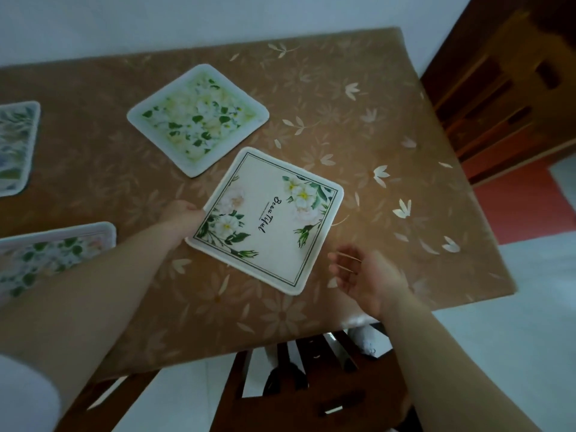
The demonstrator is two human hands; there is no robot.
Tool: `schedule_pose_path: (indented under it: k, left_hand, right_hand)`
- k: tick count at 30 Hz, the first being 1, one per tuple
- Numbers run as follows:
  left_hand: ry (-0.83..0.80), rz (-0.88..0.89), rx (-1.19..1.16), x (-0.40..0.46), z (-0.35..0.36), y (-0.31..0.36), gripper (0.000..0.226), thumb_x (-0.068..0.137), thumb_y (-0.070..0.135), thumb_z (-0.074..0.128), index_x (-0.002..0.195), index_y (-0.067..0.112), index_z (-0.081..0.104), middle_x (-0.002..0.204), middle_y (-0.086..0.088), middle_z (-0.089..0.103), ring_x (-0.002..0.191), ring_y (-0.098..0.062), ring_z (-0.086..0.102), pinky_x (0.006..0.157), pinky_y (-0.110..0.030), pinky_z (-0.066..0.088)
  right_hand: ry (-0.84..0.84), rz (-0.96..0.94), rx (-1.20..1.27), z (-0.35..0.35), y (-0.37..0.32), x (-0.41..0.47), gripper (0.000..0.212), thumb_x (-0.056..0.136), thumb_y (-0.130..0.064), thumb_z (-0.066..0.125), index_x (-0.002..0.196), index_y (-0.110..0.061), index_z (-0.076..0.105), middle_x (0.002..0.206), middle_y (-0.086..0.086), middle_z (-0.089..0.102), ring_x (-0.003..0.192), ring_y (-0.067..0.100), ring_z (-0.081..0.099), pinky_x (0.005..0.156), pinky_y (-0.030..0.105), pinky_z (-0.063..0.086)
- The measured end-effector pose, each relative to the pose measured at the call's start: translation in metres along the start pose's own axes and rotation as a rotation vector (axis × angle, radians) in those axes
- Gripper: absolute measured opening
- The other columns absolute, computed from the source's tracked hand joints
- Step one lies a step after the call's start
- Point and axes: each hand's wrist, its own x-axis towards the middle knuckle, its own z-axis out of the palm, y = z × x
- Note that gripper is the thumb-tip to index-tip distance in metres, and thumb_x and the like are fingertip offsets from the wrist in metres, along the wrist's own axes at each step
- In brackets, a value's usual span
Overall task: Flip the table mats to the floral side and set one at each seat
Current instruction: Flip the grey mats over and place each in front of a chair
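The left hand (pixel 182 218) grips the left edge of a flowered mat (pixel 265 221) on the desk (pixel 389 145); the right hand (pixel 361 275) hangs open beside its near corner.

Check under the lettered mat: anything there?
Only the brown tablecloth shows around the lettered mat. The left hand grips its left corner, fingers hidden beneath. The cloth directly below is covered, so I cannot tell. The right hand is open, apart.
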Motion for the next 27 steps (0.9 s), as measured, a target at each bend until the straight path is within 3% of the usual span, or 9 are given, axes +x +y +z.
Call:
schedule_pose_path:
  k: [2,5,10,13,16,18,22,25,27]
  left_hand:
    - [-0.026,0.019,0.05,0.001,0.0,-0.003,0.011,0.089,0.029,0.068,0.094,0.019,0.07,0.089,-0.002,0.064,0.077,-0.019,0.06,0.077,-0.031,0.043]
    - [-0.073,0.012,0.056,-0.006,0.004,-0.011,0.039,0.086,0.025,0.075,0.12,0.007,0.071,0.115,-0.012,0.072,0.104,-0.033,0.068,0.087,-0.034,0.053]
    - [-0.247,0.004,0.0,-0.062,0.033,-0.021,0.014,0.087,0.017,0.076,0.085,0.003,0.077,0.071,-0.011,0.077,0.067,-0.024,0.076,0.07,-0.045,0.065]
    - [-0.491,0.017,-0.001,-0.11,0.067,-0.027,0.019,0.086,0.015,0.076,0.071,0.004,0.08,0.07,-0.014,0.077,0.071,-0.032,0.076,0.072,-0.05,0.064]
    - [-0.873,-0.025,-0.035,-0.145,0.089,-0.019,0.022,0.088,0.029,0.073,0.086,0.008,0.08,0.084,-0.012,0.08,0.076,-0.025,0.078,0.071,-0.043,0.065]
    - [-0.802,0.088,-0.011,-0.137,0.092,-0.001,0.026,0.09,0.033,0.066,0.087,0.01,0.078,0.083,-0.004,0.08,0.078,-0.023,0.077,0.07,-0.039,0.063]
    - [-0.377,0.318,-0.015,-0.075,0.07,0.054,0.031,0.088,0.04,0.055,0.083,0.013,0.069,0.076,0.004,0.067,0.067,-0.021,0.062,0.059,-0.029,0.046]
    - [-0.262,0.357,-0.027,-0.025,0.055,0.088,0.028,0.09,0.044,0.053,0.086,0.019,0.065,0.071,0.009,0.063,0.06,-0.013,0.057,0.052,-0.025,0.039]
    - [-0.245,0.352,-0.004,-0.001,0.054,0.104,0.044,0.088,0.052,0.053,0.072,0.011,0.054,0.059,0.009,0.052,0.054,-0.011,0.049,0.055,-0.031,0.033]
  right_hand:
    - [0.013,-0.008,-0.004,0.003,-0.001,-0.001,0.023,0.1,-0.017,0.047,0.096,-0.012,0.069,0.073,0.003,0.075,0.065,0.017,0.064,0.063,0.03,0.047]
    - [0.02,0.004,-0.024,0.01,0.001,0.002,0.02,0.099,-0.02,0.051,0.098,-0.012,0.069,0.073,0.002,0.076,0.065,0.017,0.065,0.063,0.029,0.047]
    - [0.042,0.041,-0.089,0.019,0.016,0.01,0.021,0.1,-0.027,0.054,0.1,-0.013,0.07,0.08,0.003,0.078,0.066,0.018,0.067,0.062,0.029,0.047]
    - [0.092,0.089,-0.13,0.017,0.025,0.012,0.017,0.097,-0.023,0.057,0.095,-0.012,0.069,0.082,0.005,0.076,0.068,0.02,0.065,0.063,0.03,0.047]
    - [0.183,0.103,-0.124,0.006,0.027,0.014,0.01,0.092,-0.015,0.058,0.093,-0.009,0.066,0.083,0.007,0.073,0.067,0.021,0.063,0.061,0.03,0.048]
    - [0.248,0.097,-0.084,-0.004,0.025,0.016,0.009,0.092,-0.013,0.057,0.093,-0.007,0.064,0.084,0.009,0.07,0.067,0.022,0.062,0.06,0.032,0.049]
    - [0.335,0.079,-0.023,-0.02,0.028,0.02,0.017,0.094,-0.02,0.054,0.096,-0.006,0.064,0.086,0.012,0.068,0.073,0.027,0.063,0.065,0.035,0.053]
    - [0.377,0.087,0.032,-0.023,0.036,0.023,0.021,0.096,-0.022,0.053,0.099,-0.005,0.066,0.088,0.014,0.066,0.071,0.028,0.06,0.068,0.037,0.054]
    - [0.346,0.125,0.105,-0.023,0.042,0.024,0.018,0.101,-0.021,0.05,0.092,-0.009,0.062,0.082,0.011,0.059,0.062,0.024,0.051,0.064,0.034,0.049]
